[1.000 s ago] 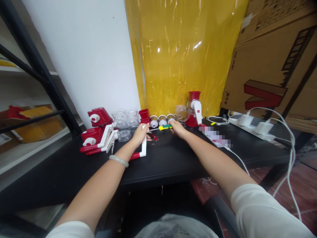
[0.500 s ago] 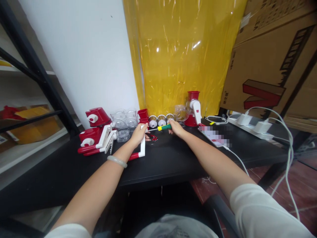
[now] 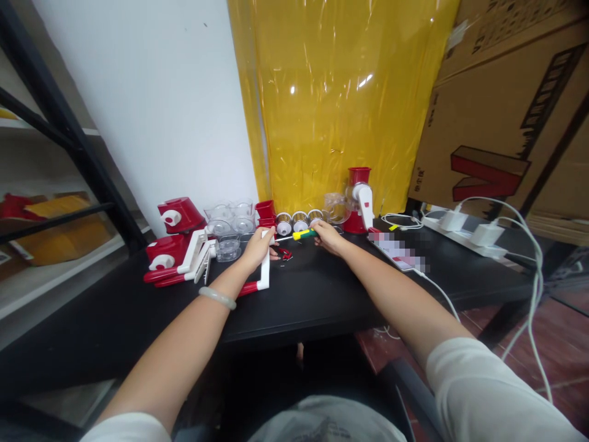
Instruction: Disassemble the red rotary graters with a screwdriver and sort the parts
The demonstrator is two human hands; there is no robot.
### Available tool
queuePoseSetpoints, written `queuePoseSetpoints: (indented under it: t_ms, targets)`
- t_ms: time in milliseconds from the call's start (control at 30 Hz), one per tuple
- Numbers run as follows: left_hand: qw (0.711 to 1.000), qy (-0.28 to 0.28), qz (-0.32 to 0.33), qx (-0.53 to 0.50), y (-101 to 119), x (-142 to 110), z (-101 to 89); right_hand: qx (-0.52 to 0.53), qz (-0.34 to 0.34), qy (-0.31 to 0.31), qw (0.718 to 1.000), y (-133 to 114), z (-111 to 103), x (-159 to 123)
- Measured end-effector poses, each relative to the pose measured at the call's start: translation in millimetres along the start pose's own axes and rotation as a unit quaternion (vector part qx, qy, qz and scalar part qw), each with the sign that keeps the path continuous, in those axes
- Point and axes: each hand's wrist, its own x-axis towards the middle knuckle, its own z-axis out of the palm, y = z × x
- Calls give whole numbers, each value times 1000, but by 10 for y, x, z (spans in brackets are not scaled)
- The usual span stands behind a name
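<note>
My left hand (image 3: 258, 248) is closed around the upper part of a white crank handle (image 3: 265, 270), whose red grip (image 3: 250, 288) points left near the table top. In my right hand (image 3: 327, 236) is a screwdriver (image 3: 304, 234) with a yellow and green handle. Its thin shaft points left and meets the top of the crank handle by my left fingers; the exact tip is hard to make out. Just right of my left hand, a small red and black piece (image 3: 285, 253) lies on the table.
Red grater bodies (image 3: 181, 215), more crank handles (image 3: 192, 261) and clear plastic parts (image 3: 230, 218) stand at the left. Several metal drums (image 3: 300, 222) line the back. An assembled rotary grater (image 3: 359, 202), a phone (image 3: 393, 250) and a power strip (image 3: 464, 236) are at the right.
Both hands keep nearly the same place and hold. The screwdriver's handle appears slightly turned, showing more yellow, and my right fingers have shifted a little on it.
</note>
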Motion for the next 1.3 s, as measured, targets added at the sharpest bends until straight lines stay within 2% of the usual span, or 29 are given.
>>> queuePoseSetpoints:
  t_ms: [133,200,367,467,833,1067,1167,1300]
  targets:
    - [1000,1,0,-1,-7,8,0,62,14,-5,998,-27,23,-12]
    - [1000,2,-3,0,-10,14,-2,50,15,-9,999,-15,14,8]
    - [1000,2,-3,1,-6,18,-5,-139,-23,-21,990,23,-44,35]
    - [1000,1,-2,1,1,12,-3,-183,-38,-11,982,17,-62,22]
    - [1000,1,-5,-2,-9,19,-1,-45,1,-18,999,19,-25,19]
    - [1000,-1,-3,-4,7,0,13,69,12,-17,997,-16,17,-9]
    - [1000,-1,-2,-5,6,2,8,45,18,-20,999,2,2,16]
    - [1000,4,-4,-4,-3,13,-4,-93,-5,-28,995,59,-55,81]
